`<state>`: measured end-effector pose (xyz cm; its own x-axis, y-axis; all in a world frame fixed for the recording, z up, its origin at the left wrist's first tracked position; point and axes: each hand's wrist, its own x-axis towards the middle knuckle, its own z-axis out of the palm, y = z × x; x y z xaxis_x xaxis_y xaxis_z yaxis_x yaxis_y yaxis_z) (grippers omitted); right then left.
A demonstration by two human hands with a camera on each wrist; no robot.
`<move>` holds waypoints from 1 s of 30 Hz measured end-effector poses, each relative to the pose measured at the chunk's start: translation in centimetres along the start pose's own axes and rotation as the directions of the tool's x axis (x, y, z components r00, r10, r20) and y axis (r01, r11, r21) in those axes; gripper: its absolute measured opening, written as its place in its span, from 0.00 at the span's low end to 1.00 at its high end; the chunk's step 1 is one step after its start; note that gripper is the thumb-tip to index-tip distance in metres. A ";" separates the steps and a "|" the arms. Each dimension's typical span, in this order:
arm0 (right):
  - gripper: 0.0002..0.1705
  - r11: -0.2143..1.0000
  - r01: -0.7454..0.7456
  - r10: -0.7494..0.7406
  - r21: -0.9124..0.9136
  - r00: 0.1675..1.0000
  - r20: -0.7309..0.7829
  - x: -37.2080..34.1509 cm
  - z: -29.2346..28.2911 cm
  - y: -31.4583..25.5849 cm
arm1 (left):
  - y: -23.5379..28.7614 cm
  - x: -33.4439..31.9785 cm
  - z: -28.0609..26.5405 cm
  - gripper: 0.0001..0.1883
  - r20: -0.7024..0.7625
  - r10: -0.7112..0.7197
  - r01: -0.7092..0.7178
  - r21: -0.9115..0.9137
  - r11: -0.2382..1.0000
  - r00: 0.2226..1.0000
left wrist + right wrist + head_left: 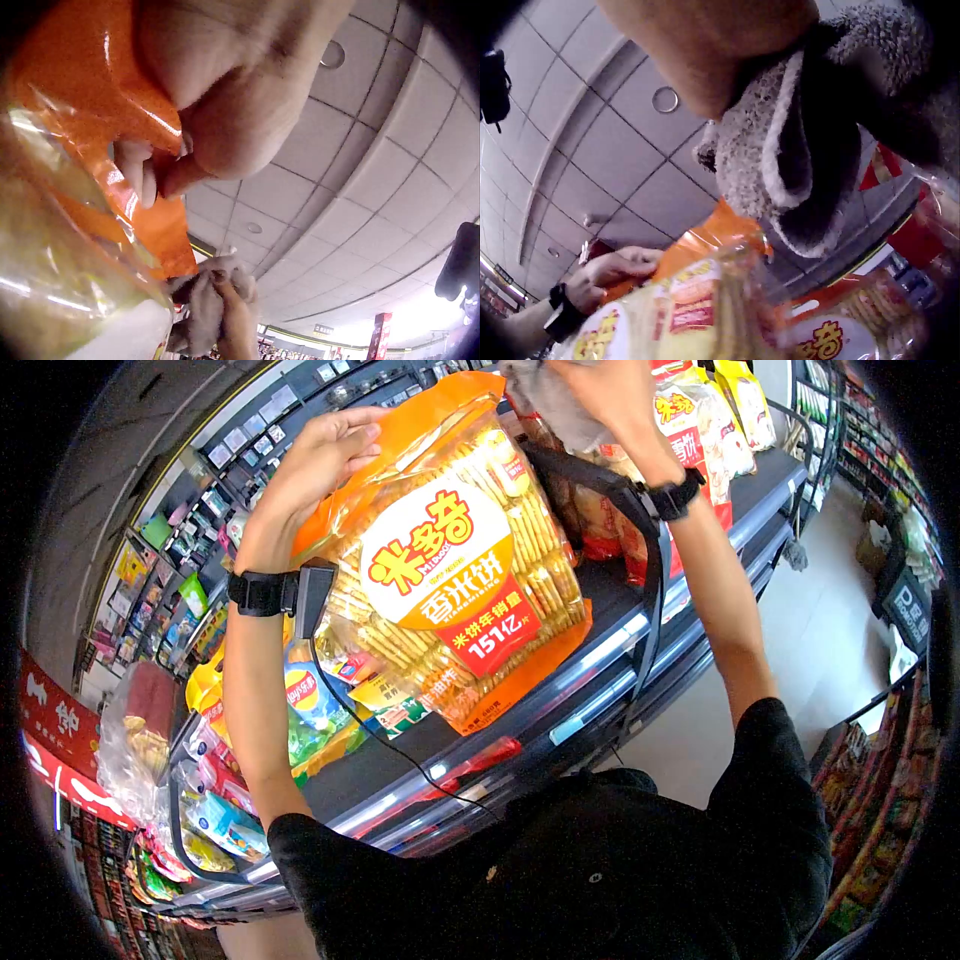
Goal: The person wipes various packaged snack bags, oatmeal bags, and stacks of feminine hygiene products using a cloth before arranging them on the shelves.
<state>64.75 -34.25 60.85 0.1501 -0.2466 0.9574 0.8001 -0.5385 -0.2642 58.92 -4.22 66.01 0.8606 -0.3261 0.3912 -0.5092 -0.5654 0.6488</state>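
A large clear and orange bag of rice crackers [440,575] stands tilted at the shelf's front. My left hand [325,460] grips its orange top edge by the upper left corner; in the left wrist view the fingers of that hand [225,97] pass through the orange handle opening. My right hand [610,405] holds a crumpled grey cloth [555,400] beyond the bag's upper right corner. The right wrist view has the fluffy cloth [757,150] hanging folded from the right hand [720,45], above the bag [697,307]. Most right fingers are hidden by the cloth.
More cracker bags [690,445] stand on the dark shelf [760,495] to the right, behind a black frame bar. Snack packets [315,700] lie to the left. A grey floor aisle [835,570] runs at the right, with stocked shelves beyond it.
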 end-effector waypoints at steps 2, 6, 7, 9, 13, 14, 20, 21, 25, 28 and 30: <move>0.17 0.989 -0.091 0.093 0.116 0.996 -0.006 -1.1 -2.0 -2.3 | 0.4 -0.1 0.5 0.17 -0.059 -0.038 0.038 0.002 0.999 0.998; 0.21 0.944 0.281 -0.275 0.170 0.960 -0.059 -4.1 -1.7 -3.9 | 0.2 0.9 0.0 0.17 0.013 -0.006 0.005 0.075 0.997 1.000; 0.21 0.949 0.269 -0.264 0.167 0.963 -0.053 -4.7 -0.9 -4.2 | 0.5 1.4 -0.2 0.18 0.061 0.037 -0.042 0.093 0.995 0.997; 0.24 0.953 0.291 -0.297 0.082 0.951 0.089 -5.8 0.6 -4.5 | 0.8 1.7 -0.2 0.19 0.124 0.068 -0.082 0.108 0.991 0.990; 0.25 0.960 0.236 -0.246 0.153 0.968 0.052 -9.7 1.4 -2.9 | 0.8 2.1 -0.1 0.18 0.039 0.066 -0.070 0.106 0.992 0.997; 0.24 0.958 0.217 -0.240 0.189 0.964 0.112 -11.9 0.8 -3.6 | 0.7 2.2 -0.2 0.18 0.037 0.086 -0.091 0.181 0.979 0.996; 0.28 0.944 0.092 -0.273 0.318 0.761 0.589 -24.7 -1.1 -6.9 | -2.3 3.9 -1.3 0.19 0.142 0.088 -0.120 0.233 0.965 0.986; 0.28 0.937 0.040 -0.281 0.346 0.672 0.685 -25.0 -1.5 -7.1 | -3.0 3.7 -1.7 0.19 0.130 0.079 -0.108 0.235 0.966 0.988; 0.26 0.938 -0.020 -0.218 0.346 0.742 0.634 -21.6 -2.0 -6.7 | -4.7 2.5 -3.4 0.22 0.114 -0.004 -0.022 0.232 0.973 0.994; 0.24 0.960 0.029 -0.169 0.278 0.853 0.494 -17.2 -0.8 -6.4 | -5.3 -1.3 -4.6 0.27 0.035 -0.015 -0.016 0.755 0.655 0.999; 0.23 0.955 0.091 -0.193 0.284 0.915 0.353 -13.8 1.0 -6.9 | -4.6 -3.0 -4.2 0.27 0.069 -0.058 -0.017 0.777 0.630 0.996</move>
<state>57.69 -26.33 49.53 0.1885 0.1626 0.9685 0.9423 -0.3079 -0.1317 58.63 2.56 64.65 0.8874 -0.3444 0.3064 -0.3282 -0.9388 -0.1049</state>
